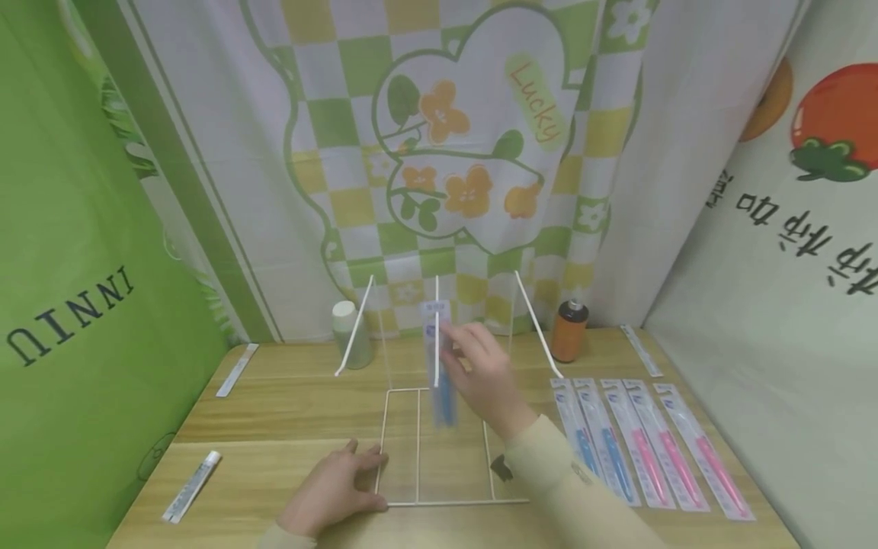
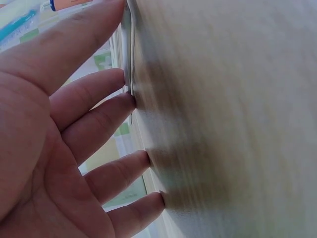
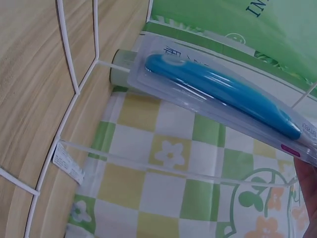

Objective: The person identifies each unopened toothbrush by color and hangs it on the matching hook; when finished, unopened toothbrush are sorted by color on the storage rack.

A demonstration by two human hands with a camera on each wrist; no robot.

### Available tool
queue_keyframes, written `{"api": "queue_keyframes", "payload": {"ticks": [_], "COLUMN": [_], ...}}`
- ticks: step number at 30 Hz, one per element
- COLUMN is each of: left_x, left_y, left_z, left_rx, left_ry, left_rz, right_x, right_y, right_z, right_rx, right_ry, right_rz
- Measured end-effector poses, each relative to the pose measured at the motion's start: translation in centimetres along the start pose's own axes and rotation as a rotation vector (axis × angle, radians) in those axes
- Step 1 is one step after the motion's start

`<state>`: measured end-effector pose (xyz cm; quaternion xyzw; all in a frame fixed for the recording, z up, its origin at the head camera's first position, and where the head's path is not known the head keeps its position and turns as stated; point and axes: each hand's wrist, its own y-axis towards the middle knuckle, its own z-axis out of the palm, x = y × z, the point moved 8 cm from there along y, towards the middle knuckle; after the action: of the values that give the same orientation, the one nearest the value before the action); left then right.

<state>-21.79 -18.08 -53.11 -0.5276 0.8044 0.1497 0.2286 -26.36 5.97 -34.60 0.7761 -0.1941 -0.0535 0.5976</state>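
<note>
My right hand [image 1: 490, 377] pinches a packaged toothbrush [image 1: 444, 400] by its upper part, upright at the middle hook [image 1: 437, 358] of a white wire rack [image 1: 456, 503]. The right wrist view shows the toothbrush's blue handle [image 3: 223, 94] through clear packaging; most of the hand is out of that frame. My left hand [image 1: 336, 484] touches the front left corner of the rack's base. In the left wrist view its fingers [image 2: 99, 124] are spread, with fingertips on the tabletop and at the wire. More packaged toothbrushes, blue [image 1: 617, 465] and pink [image 1: 648, 473], lie in a row at right.
Behind the rack stand a pale green bottle with a white cap [image 1: 353, 343] and an orange bottle with a black top [image 1: 569, 335]. A toothpaste tube [image 1: 192, 488] lies front left. Narrow strips lie at the back left [image 1: 237, 370] and back right [image 1: 642, 351]. Curtains surround the table.
</note>
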Motion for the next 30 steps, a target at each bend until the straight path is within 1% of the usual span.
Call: {"api": "queue_keyframes", "payload": {"ticks": [5, 10, 14, 23, 30], "left_x": [0.0, 0.0, 0.1, 0.0, 0.2], "left_y": [0.0, 0.0, 0.0, 0.0, -0.1], "left_z": [-0.1, -0.2, -0.1, -0.3, -0.1], "left_rx": [0.004, 0.003, 0.009, -0.001, 0.002], "left_ry": [-0.004, -0.006, -0.006, 0.005, 0.0], "left_rz": [-0.005, -0.016, -0.02, -0.023, -0.036], "right_x": [-1.4, -3.0, -3.9, -4.8, -5.0], "right_y": [0.4, 0.8, 1.1, 1.3, 1.3], "right_z": [0.6, 1.5, 1.9, 2.1, 2.4], "right_rx": [-0.012, -0.008, -0.02, -0.032, -0.037], "right_ry": [-0.05, -0.063, -0.077, -0.088, -0.111], "right_rz": [0.015, 0.065, 0.099, 0.144, 0.16]}}
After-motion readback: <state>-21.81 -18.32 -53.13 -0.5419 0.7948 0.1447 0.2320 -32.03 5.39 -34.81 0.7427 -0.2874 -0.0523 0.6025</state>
